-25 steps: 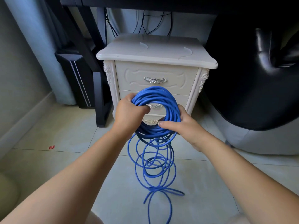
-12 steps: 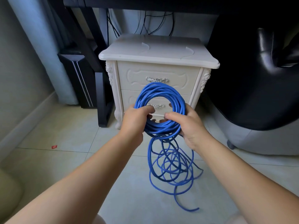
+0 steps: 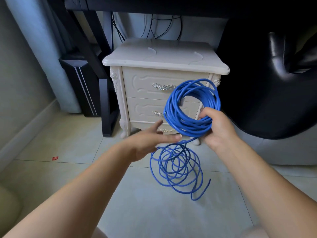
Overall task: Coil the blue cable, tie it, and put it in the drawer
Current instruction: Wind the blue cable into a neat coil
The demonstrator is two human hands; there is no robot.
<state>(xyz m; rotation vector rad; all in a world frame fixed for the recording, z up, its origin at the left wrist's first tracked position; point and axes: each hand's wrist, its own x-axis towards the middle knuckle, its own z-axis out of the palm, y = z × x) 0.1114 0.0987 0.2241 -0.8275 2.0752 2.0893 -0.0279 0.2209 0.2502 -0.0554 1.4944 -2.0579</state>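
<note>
Left hand (image 3: pixel 154 140) has let go of the blue cable (image 3: pixel 192 109) and is reaching, fingers spread, toward the loose loops (image 3: pixel 176 167) piling on the floor (image 3: pixel 68 152) — right hand (image 3: pixel 217 127) alone is clamping the finished coil now, shifted right. Coiling is still going on, not tied yet. White nightstand (image 3: pixel 164 57) is standing behind with drawers (image 3: pixel 145 83) all closed — black chair (image 3: pixel 274 83) crowding right.

blue cable (image 3: pixel 192 109): wound part standing as a thick upright ring before the nightstand (image 3: pixel 164 57) | tail lying in loose floor loops | drawer (image 3: pixel 145 83): sitting closed
</note>
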